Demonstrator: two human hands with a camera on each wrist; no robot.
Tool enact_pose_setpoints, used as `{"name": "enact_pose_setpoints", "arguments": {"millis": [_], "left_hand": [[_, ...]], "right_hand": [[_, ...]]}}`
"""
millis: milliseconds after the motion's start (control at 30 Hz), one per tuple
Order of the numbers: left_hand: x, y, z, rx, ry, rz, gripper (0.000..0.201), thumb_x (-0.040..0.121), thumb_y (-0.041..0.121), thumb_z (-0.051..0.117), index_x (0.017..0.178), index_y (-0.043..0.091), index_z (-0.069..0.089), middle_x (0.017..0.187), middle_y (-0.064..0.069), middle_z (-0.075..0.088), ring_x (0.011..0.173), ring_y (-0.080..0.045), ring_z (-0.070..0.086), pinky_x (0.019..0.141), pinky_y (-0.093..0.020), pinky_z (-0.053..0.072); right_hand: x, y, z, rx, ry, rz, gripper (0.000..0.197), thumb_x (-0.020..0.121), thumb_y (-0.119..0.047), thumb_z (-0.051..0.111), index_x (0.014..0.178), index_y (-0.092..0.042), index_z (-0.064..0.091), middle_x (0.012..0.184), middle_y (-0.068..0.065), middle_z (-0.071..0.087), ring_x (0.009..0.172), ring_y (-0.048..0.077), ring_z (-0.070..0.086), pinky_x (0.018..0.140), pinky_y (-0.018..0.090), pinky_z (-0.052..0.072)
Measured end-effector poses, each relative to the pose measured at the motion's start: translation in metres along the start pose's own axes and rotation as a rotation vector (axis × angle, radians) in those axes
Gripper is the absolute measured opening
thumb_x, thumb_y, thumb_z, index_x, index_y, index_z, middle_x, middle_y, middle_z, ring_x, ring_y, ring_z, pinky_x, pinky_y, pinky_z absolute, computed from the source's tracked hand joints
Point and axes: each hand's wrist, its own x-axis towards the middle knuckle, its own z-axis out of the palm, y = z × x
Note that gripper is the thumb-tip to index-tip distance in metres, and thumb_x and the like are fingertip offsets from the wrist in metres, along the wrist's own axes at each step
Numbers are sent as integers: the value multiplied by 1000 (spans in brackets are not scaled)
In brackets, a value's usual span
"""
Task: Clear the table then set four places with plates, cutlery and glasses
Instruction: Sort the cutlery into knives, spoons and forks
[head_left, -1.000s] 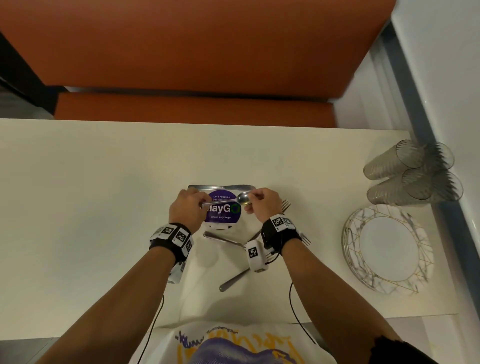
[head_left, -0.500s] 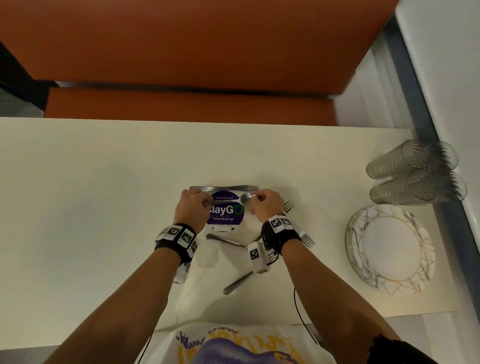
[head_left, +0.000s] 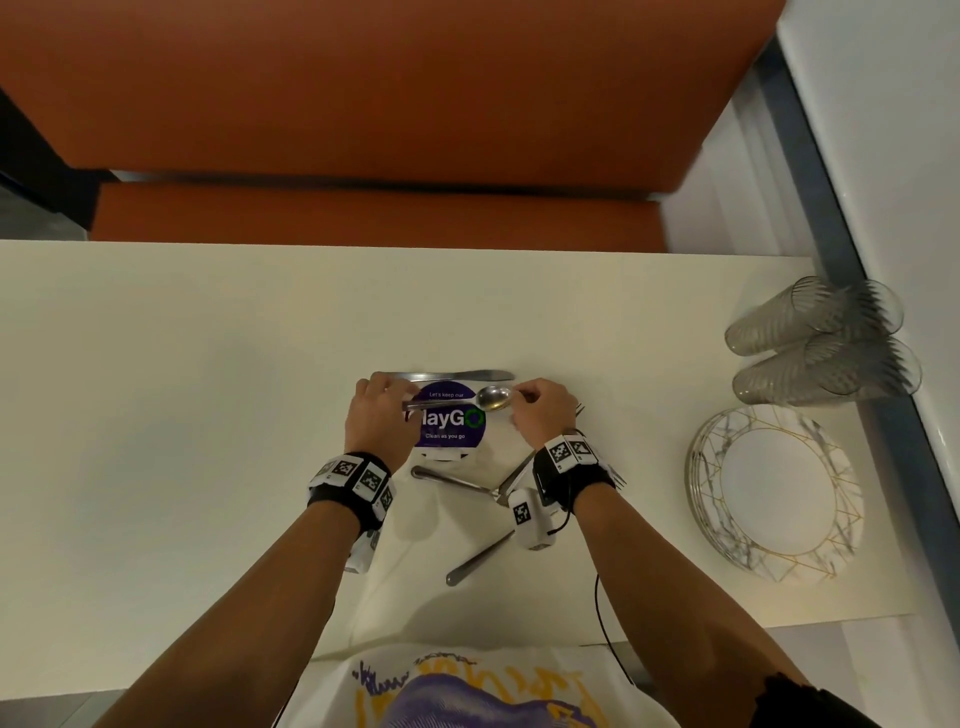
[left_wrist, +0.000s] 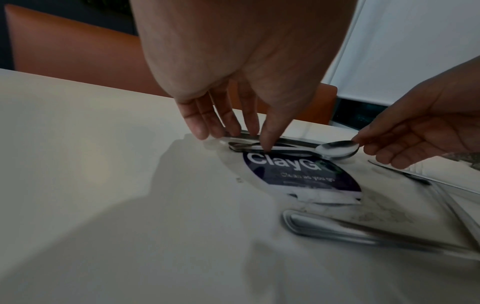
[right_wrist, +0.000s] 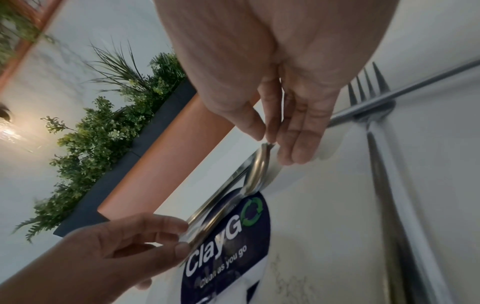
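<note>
A metal spoon (head_left: 493, 399) lies across the top of a purple "ClayGo" sticker (head_left: 449, 426) at the middle of the cream table (head_left: 182, 415). My left hand (head_left: 402, 402) pinches its handle end (right_wrist: 197, 230). The bowl's tip (right_wrist: 266, 145) is pinched by my right hand (head_left: 519, 400). A table knife (head_left: 447, 375) lies just beyond the spoon, parallel to it. More cutlery (head_left: 452, 480) lies crossed near my wrists, and a fork (right_wrist: 374, 98) lies beside my right hand. At the right stand a stack of marbled plates (head_left: 779, 488) and ribbed glasses (head_left: 821, 343) lying on their sides.
An orange bench (head_left: 363, 218) runs along the table's far edge. A wall with a grey ledge (head_left: 852, 291) borders the table on the right, close behind the glasses. The near table edge is at my body.
Both hands keep hold of the spoon over the sticker. It has barely moved; only the head view has shifted slightly.
</note>
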Motion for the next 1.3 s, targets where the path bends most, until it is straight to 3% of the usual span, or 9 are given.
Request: {"name": "enact_pose_setpoints", "arguments": {"millis": [100, 200, 267, 400, 667, 867, 1033, 1200, 1300], "left_hand": [[-9, 6, 0, 6, 71, 36, 24, 83, 12, 76, 107, 10, 72, 108, -10, 65, 97, -31, 57, 80, -44, 55], [-23, 16, 5, -39, 54, 124, 20, 84, 11, 76, 103, 12, 71, 101, -6, 66, 95, -27, 58, 80, -43, 56], [-35, 24, 11, -81, -27, 171, 15, 86, 14, 76, 100, 16, 71, 99, -1, 67, 95, -22, 57, 83, -41, 56], [-57, 35, 29, -63, -204, 228, 13, 88, 29, 76, 99, 26, 70, 93, 14, 62, 94, -11, 55, 89, -35, 53], [-91, 56, 57, -16, -294, 343, 16, 88, 43, 75, 97, 30, 71, 90, 16, 63, 89, -9, 53, 86, -34, 49], [-101, 66, 65, 30, -329, 341, 18, 91, 45, 71, 98, 28, 70, 90, 12, 65, 89, -12, 52, 84, -32, 45], [-99, 73, 65, -51, -299, 320, 10, 97, 30, 65, 103, 23, 69, 94, 9, 67, 88, -12, 54, 83, -35, 52], [-90, 93, 62, -220, -280, 270, 18, 103, 31, 57, 114, 20, 66, 102, 5, 68, 88, -13, 63, 81, -33, 56], [-85, 113, 59, -329, -365, 149, 27, 103, 38, 56, 121, 20, 66, 102, 6, 74, 91, -12, 68, 84, -31, 57]], "right_hand": [[-4, 8, -12, -24, 35, -31, 15, 91, -17, 61, 97, -16, 75, 91, 0, 76, 82, 20, 72, 84, 30, 57], [-14, 21, -24, -39, 81, -68, 17, 91, -14, 61, 97, -15, 77, 92, -4, 74, 81, 9, 63, 68, 4, 41], [-22, 32, -29, -39, 81, -85, 15, 91, -14, 63, 96, -16, 77, 92, -6, 73, 80, 7, 61, 63, -1, 36], [-40, 56, -32, -66, 78, -106, 13, 90, -12, 65, 91, -19, 75, 87, -7, 72, 78, 7, 60, 68, 4, 42], [-71, 96, -43, -110, 179, -108, 13, 88, -9, 64, 94, -17, 74, 97, 2, 70, 84, 12, 60, 83, 25, 51], [-83, 108, -45, -334, -107, -141, 22, 82, -43, 74, 91, -23, 71, 85, -7, 65, 81, 10, 61, 74, 24, 49], [-84, 109, -44, -362, -159, -176, 3, 87, -16, 68, 86, -17, 70, 83, -6, 65, 80, 14, 61, 74, 25, 49], [-77, 94, -63, -224, -135, -196, 12, 88, -2, 61, 83, -11, 68, 76, -3, 70, 62, -4, 62, 61, 11, 46], [-67, 76, -78, -165, -112, -268, 15, 88, -2, 58, 81, -14, 64, 80, 3, 72, 71, 13, 65, 65, 18, 49]]}}
